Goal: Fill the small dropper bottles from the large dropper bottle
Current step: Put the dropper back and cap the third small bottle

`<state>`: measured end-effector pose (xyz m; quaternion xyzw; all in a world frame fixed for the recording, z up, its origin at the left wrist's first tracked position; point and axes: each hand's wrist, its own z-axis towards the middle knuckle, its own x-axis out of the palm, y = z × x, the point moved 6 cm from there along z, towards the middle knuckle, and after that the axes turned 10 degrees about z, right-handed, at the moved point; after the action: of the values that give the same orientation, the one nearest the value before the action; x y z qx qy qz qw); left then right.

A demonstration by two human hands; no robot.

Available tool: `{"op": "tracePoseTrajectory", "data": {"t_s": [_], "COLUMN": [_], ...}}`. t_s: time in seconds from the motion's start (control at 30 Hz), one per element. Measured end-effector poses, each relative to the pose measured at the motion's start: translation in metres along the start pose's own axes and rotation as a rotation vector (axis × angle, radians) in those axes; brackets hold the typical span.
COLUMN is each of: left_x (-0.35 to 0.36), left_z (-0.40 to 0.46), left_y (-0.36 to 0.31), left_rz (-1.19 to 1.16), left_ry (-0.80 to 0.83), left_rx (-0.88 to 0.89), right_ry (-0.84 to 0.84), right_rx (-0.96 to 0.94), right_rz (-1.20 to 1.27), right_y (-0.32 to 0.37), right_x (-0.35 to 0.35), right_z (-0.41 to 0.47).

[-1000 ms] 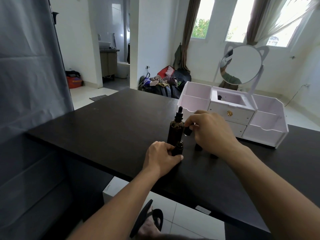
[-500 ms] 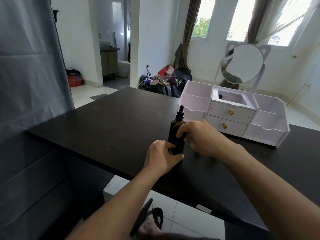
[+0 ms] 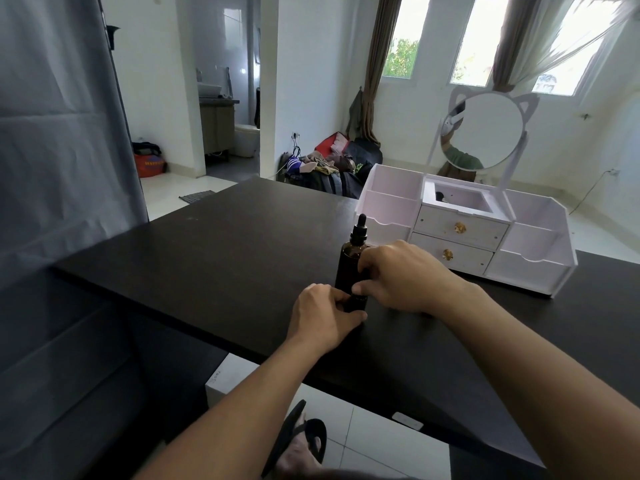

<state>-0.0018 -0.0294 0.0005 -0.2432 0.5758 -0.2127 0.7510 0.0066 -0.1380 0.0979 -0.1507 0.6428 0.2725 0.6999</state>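
The large amber dropper bottle (image 3: pixel 351 263) with a black dropper cap stands upright on the dark table (image 3: pixel 207 258). Just in front of it stands a small dark dropper bottle (image 3: pixel 356 302). My left hand (image 3: pixel 322 318) grips this small bottle's body from the left. My right hand (image 3: pixel 398 275) comes from the right with fingers curled over the small bottle's top, pinching its cap. Most of the small bottle is hidden by both hands. Other small bottles are hidden behind my right hand.
A white cosmetic organiser (image 3: pixel 467 233) with two drawers and a round cat-ear mirror (image 3: pixel 481 129) stands on the table behind and right of the bottles. The table's near edge runs diagonally below my hands. A grey curtain (image 3: pixel 59 133) hangs at left.
My right hand came down from beside the large bottle's neck, carrying a small black cap, onto the top of the small bottle. My left hand has kept its grip on the small bottle.
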Motion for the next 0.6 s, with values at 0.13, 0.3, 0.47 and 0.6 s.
{"op": "tracePoseTrajectory", "data": {"t_s": [0.13, 0.3, 0.47, 0.6], "left_x": [-0.0006, -0.0017, -0.0004, -0.0016], "left_z": [0.0, -0.0013, -0.0011, -0.0013], "left_y": [-0.0005, -0.0013, -0.0011, -0.0012], "left_rz": [0.005, 0.015, 0.011, -0.005], "left_ry": [-0.001, 0.004, 0.022, 0.016], "left_rx": [0.001, -0.002, -0.018, -0.022], "right_ry": [0.015, -0.003, -0.001, -0.004], "right_rx": [-0.017, 0.041, 0.002, 0.043], "right_rz": [0.035, -0.012, 0.042, 0.014], "right_y": [0.0001, -0.002, -0.0025, -0.0042], "right_x": [-0.0002, 0.0011, 0.0028, 0.0041], "right_z": [-0.0021, 0.0004, -0.0021, -0.0004]}}
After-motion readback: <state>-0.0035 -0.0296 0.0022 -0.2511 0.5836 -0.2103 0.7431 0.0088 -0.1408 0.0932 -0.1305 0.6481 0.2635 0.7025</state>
